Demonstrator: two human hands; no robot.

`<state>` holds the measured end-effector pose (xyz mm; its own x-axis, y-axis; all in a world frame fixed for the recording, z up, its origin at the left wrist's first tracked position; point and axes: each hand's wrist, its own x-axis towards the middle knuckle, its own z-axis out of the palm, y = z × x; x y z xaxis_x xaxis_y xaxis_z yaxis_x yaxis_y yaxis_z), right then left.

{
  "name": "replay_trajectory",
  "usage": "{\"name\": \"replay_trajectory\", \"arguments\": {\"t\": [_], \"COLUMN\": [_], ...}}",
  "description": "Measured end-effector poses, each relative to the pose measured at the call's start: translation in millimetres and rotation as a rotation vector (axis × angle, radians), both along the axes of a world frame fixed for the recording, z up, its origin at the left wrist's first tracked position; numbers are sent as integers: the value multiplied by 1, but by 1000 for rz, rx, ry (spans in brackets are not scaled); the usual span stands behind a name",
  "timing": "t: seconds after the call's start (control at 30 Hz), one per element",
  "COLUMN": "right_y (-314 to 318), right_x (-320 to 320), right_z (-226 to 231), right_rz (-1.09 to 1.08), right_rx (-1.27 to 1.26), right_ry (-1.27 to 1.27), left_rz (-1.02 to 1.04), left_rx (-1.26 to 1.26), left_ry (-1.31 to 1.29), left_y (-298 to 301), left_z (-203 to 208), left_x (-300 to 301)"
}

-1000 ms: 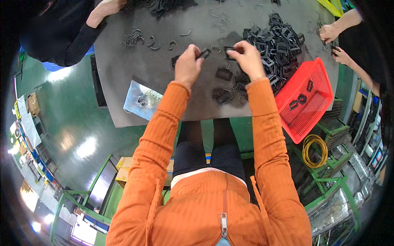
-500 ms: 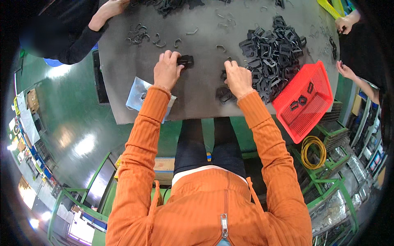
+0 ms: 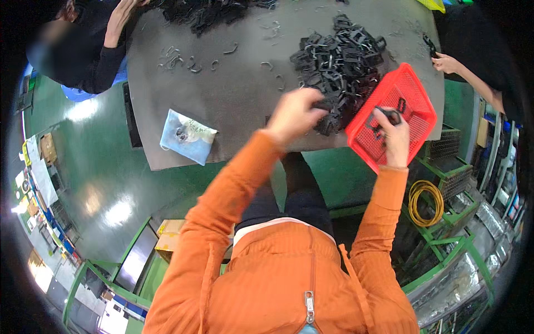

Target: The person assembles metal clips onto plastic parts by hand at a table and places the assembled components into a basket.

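Observation:
My right hand (image 3: 396,139) is over the red mesh basket (image 3: 421,103), its fingers closed on a black plastic clip-like part (image 3: 393,117). Another black rectangular part (image 3: 401,105) lies inside the basket. My left hand (image 3: 295,117), blurred by motion, is at the lower left edge of a heap of black parts with metal hooks (image 3: 336,58). A dark part shows between its thumb and fingers, but whether it is gripped I cannot tell.
Bent metal hooks (image 3: 172,58) lie scattered across the grey table (image 3: 233,89). A blue-and-white plastic bag (image 3: 189,136) lies near its front left edge. Co-workers' hands show at upper left (image 3: 117,22) and right (image 3: 446,63). A yellow coiled hose (image 3: 426,203) hangs below the basket.
Both hands have moved right: the left from the table's middle to the heap, the right from beside the heap to over the basket. The whole view has shifted slightly.

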<state>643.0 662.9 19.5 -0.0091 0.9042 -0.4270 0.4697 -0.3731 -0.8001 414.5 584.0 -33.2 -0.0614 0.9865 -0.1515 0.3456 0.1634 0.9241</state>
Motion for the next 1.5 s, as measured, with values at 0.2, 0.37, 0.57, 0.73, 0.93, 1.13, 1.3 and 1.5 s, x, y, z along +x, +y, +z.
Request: {"name": "replay_trajectory", "arguments": {"t": [0.2,0.37,0.57,0.73,0.93,1.13,1.3,1.5], "right_y": [24,-9,-88,-82,-77,30,52,46], "right_x": [130,65,-65,-113,-178,-180,-177,-165], "right_z": [-42,-26,-77,-122,-119,-130,-113,-113], "right_rz": [57,118,617,442,557,606,893,861], "right_rx": [89,725,692,406,430,808,624,515], "right_ry": [-293,-611,-283,-652,-307,-739,-828,-647], "left_rz": [43,244,174,348,704,446,354,477], "left_rx": [73,-202,-353,-103,-331,-454,-410,-568], "left_ry": [44,675,555,325,-1121,-724,-1069,-1031], "left_y": [14,-61,-89,-106,-121,-111,-109,-87], "left_z": [21,-50,-88,-107,-90,-69,-63,-72], "left_x": [104,39,-4,-24,-101,-152,-167,-150]}}
